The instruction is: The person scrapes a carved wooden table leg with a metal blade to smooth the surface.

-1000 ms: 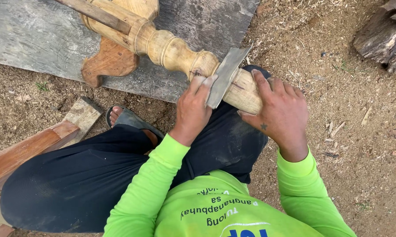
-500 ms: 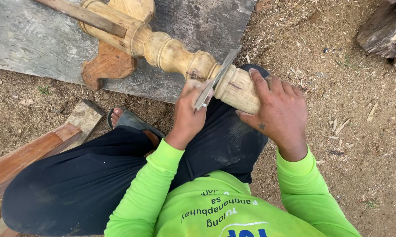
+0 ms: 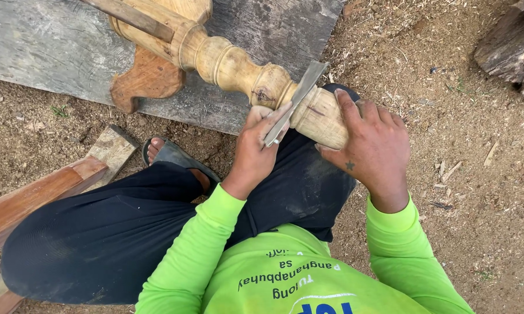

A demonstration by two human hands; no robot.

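A turned wooden leg [image 3: 233,64] with rounded bulges lies across my knee, its near end pointing at me. My left hand [image 3: 259,148] grips a flat grey metal blade [image 3: 297,99], pressing its edge slantwise against the leg's near section. My right hand [image 3: 375,148] wraps over the leg's near end [image 3: 323,119] and steadies it. The leg's far end joins a larger pale wooden piece [image 3: 163,23] with a curved brown bracket [image 3: 145,81] under it.
A weathered grey board [image 3: 52,52] lies on the ground beneath the leg. A reddish wooden plank [image 3: 35,197] runs along the left by my sandalled foot [image 3: 169,154]. Sawdust-strewn dirt [image 3: 471,174] spreads on the right, with a dark log [image 3: 509,49] at top right.
My left hand and the blade have slid down along the leg towards me, the blade tilting more steeply. My right hand has kept its hold on the leg's end.
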